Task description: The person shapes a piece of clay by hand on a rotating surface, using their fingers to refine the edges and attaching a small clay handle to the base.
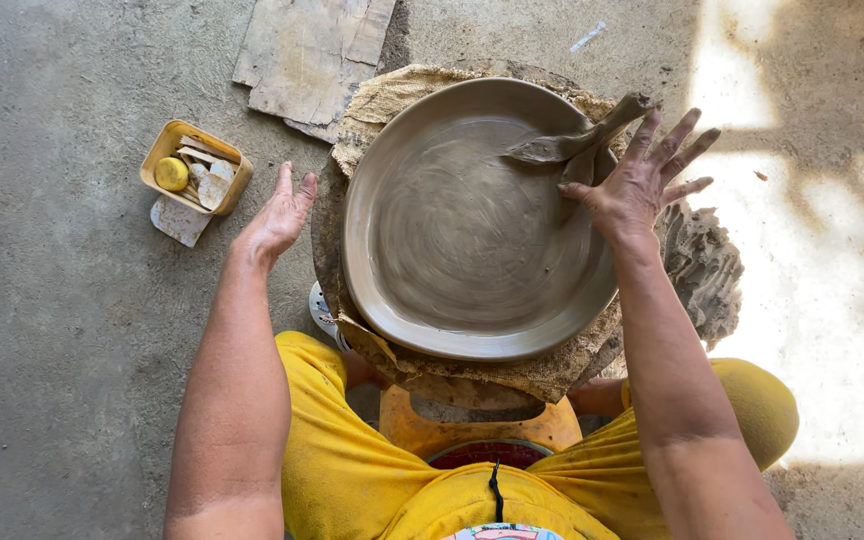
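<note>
A wide, shallow wet clay dish [432,330] sits on a round wheel covered with rough sacking [392,100], between my knees. My right hand [642,185] rests on the dish's right rim, fingers spread, with a wet clay-soaked rag [577,145] pinched under the thumb and trailing onto the dish's inner wall. My left hand [277,215] hovers open just left of the wheel, palm facing the sacking, holding nothing. The inside of the dish shows smooth spiral smear marks.
A small yellow tub [195,167] with a yellow sponge ball and flat scrapers stands on the concrete floor at the left. Flat boards [312,60] lie behind the wheel. A lump of ragged clay [702,265] sits to the right. An orange stool [472,430] is below.
</note>
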